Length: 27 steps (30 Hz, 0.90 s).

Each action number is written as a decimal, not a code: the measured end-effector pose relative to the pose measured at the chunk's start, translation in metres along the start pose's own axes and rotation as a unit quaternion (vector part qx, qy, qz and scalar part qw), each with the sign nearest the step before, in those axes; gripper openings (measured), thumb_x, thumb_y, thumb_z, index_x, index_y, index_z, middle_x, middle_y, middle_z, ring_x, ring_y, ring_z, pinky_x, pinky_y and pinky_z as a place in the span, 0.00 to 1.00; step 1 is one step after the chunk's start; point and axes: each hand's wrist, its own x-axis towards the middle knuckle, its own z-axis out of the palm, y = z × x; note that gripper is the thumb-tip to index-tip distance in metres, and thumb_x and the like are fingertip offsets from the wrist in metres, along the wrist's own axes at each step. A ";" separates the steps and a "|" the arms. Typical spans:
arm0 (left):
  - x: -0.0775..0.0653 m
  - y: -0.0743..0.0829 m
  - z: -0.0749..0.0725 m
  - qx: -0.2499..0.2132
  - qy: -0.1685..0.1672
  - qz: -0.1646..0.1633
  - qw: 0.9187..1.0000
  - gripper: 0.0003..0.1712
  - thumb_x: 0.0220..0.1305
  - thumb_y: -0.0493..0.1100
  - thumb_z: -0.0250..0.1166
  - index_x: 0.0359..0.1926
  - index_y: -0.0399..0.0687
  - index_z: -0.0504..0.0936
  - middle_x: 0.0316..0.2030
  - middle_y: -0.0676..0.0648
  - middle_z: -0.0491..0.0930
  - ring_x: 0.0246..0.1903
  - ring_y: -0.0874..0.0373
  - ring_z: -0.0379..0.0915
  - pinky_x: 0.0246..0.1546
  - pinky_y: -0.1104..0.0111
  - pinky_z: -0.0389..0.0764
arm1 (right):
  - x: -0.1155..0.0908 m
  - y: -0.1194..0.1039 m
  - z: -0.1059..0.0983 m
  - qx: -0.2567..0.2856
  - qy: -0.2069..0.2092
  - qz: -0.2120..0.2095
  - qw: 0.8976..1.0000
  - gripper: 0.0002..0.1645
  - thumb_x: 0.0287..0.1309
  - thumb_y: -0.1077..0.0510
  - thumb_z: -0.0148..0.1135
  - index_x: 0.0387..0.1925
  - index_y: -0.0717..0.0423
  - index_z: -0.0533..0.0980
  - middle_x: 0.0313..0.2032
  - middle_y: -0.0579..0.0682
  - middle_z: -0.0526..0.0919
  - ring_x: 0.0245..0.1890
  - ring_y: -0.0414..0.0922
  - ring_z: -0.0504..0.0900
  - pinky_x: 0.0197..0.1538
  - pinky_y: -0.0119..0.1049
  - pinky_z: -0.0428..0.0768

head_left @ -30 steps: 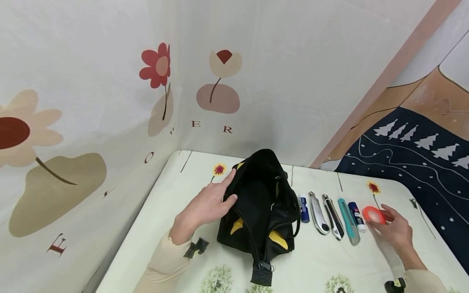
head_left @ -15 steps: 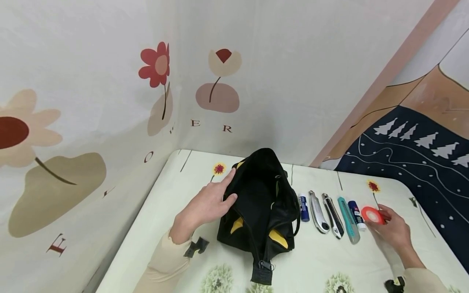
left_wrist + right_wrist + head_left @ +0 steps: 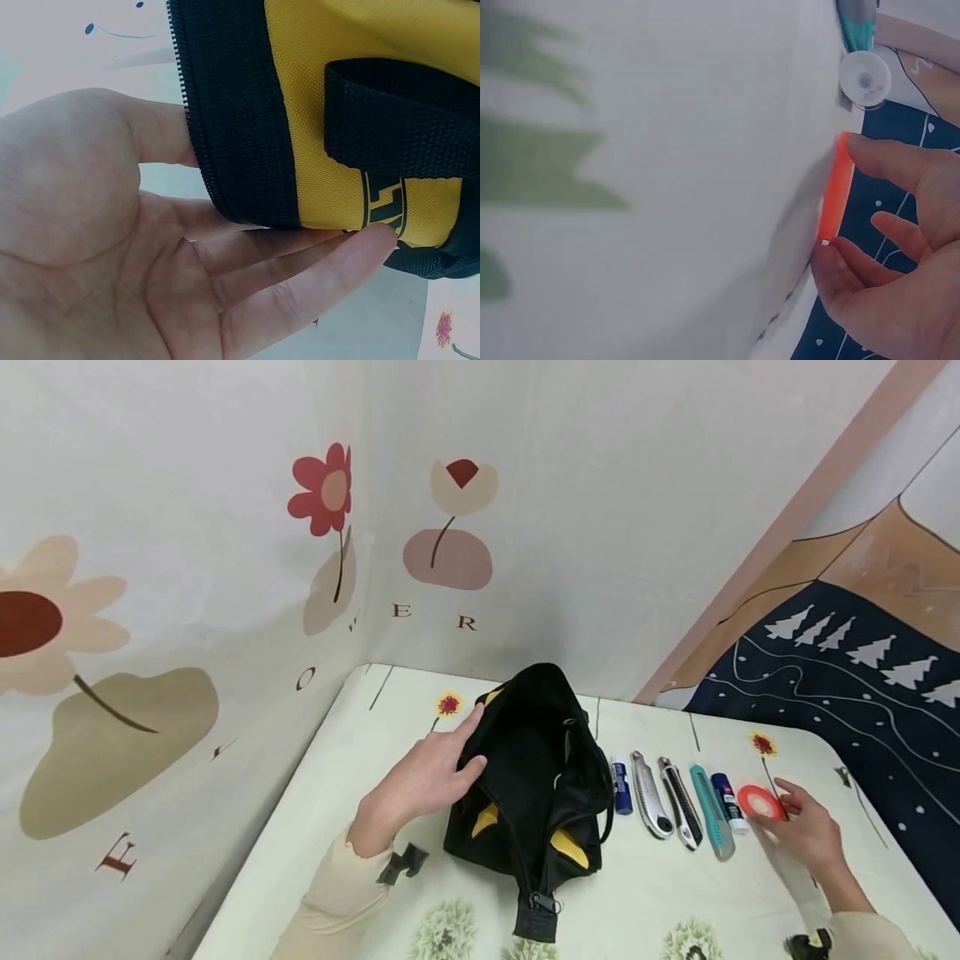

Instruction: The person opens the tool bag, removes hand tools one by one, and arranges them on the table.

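Note:
A black and yellow zippered tool bag (image 3: 525, 777) stands with its mouth wide open. My left hand (image 3: 423, 781) holds its left rim, the thumb over the edge and the other fingers along the outside. In the left wrist view, the bag's yellow side (image 3: 322, 150) and black strap handle show beside the palm. Far to the right, my right hand (image 3: 810, 831) holds an orange roll of tape (image 3: 753, 792) by its edge. The right wrist view shows thumb and fingertips on opposite sides of the tape roll, which lies flat on the table.
Between bag and tape roll lies a row: a blue glue stick (image 3: 622, 787), a silver utility knife (image 3: 651, 797), a black and silver utility knife (image 3: 681, 806), a teal utility knife (image 3: 712, 814) and a dark blue glue stick (image 3: 727, 802). Cloth walls border the white table (image 3: 622, 902).
The tape roll has shifted slightly left, nearer the dark blue glue stick, with my right hand at it. My left hand and the bag stay put.

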 end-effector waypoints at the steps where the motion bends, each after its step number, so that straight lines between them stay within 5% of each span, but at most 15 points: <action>1: 0.000 0.000 0.000 0.001 -0.001 -0.001 1.000 0.43 0.84 0.42 0.60 0.89 0.36 0.52 0.16 0.55 0.59 0.14 0.62 0.51 0.22 0.69 0.60 | -0.002 -0.001 -0.002 0.001 0.006 -0.004 1.000 0.53 0.67 0.63 0.74 0.84 0.71 0.55 0.71 0.84 0.64 0.70 0.78 0.66 0.70 0.73 0.71; 4: 0.001 0.001 0.001 0.006 -0.004 -0.006 1.000 0.44 0.84 0.42 0.60 0.89 0.36 0.51 0.17 0.54 0.60 0.14 0.62 0.52 0.22 0.69 0.61 | -0.009 -0.005 -0.005 -0.003 0.045 -0.037 0.998 0.49 0.68 0.64 0.73 0.82 0.73 0.59 0.69 0.84 0.67 0.68 0.79 0.69 0.65 0.71 0.77; 7: 0.002 0.001 0.002 0.008 -0.007 -0.014 1.000 0.44 0.84 0.42 0.61 0.89 0.37 0.50 0.17 0.54 0.62 0.14 0.62 0.53 0.24 0.68 0.63 | -0.017 -0.017 -0.006 0.011 0.097 -0.066 0.993 0.43 0.70 0.64 0.71 0.80 0.72 0.64 0.68 0.81 0.72 0.67 0.76 0.74 0.56 0.42 0.86; 11: 0.003 0.000 0.003 0.008 -0.007 -0.019 1.000 0.45 0.84 0.43 0.61 0.90 0.38 0.50 0.17 0.52 0.64 0.14 0.62 0.54 0.25 0.67 0.64 | -0.030 -0.041 -0.005 0.070 0.138 -0.065 0.986 0.40 0.74 0.63 0.70 0.82 0.64 0.68 0.70 0.72 0.77 0.66 0.63 0.77 0.47 0.11 0.72; 15: 0.003 0.000 0.003 0.009 -0.004 -0.018 1.000 0.45 0.84 0.43 0.61 0.90 0.39 0.50 0.17 0.51 0.66 0.14 0.62 0.54 0.25 0.66 0.65 | -0.042 -0.066 0.002 0.112 0.156 -0.090 0.977 0.39 0.74 0.65 0.70 0.81 0.59 0.70 0.69 0.67 0.80 0.55 0.31 0.76 0.52 0.10 0.71; 18: 0.002 -0.001 0.003 0.008 -0.003 -0.016 1.000 0.44 0.84 0.42 0.61 0.90 0.39 0.50 0.17 0.51 0.66 0.14 0.62 0.54 0.25 0.67 0.65 | -0.052 -0.083 0.008 0.135 0.163 -0.138 0.967 0.37 0.72 0.68 0.71 0.79 0.62 0.73 0.65 0.68 0.82 0.49 0.17 0.68 0.51 0.10 0.71; 27: 0.002 0.000 0.002 0.008 -0.003 -0.015 1.000 0.45 0.84 0.42 0.61 0.90 0.38 0.50 0.17 0.52 0.65 0.14 0.62 0.54 0.25 0.67 0.64 | -0.077 -0.133 0.029 0.183 0.144 -0.261 0.937 0.35 0.67 0.73 0.74 0.74 0.62 0.78 0.56 0.59 0.85 0.50 0.19 0.78 0.51 0.13 0.76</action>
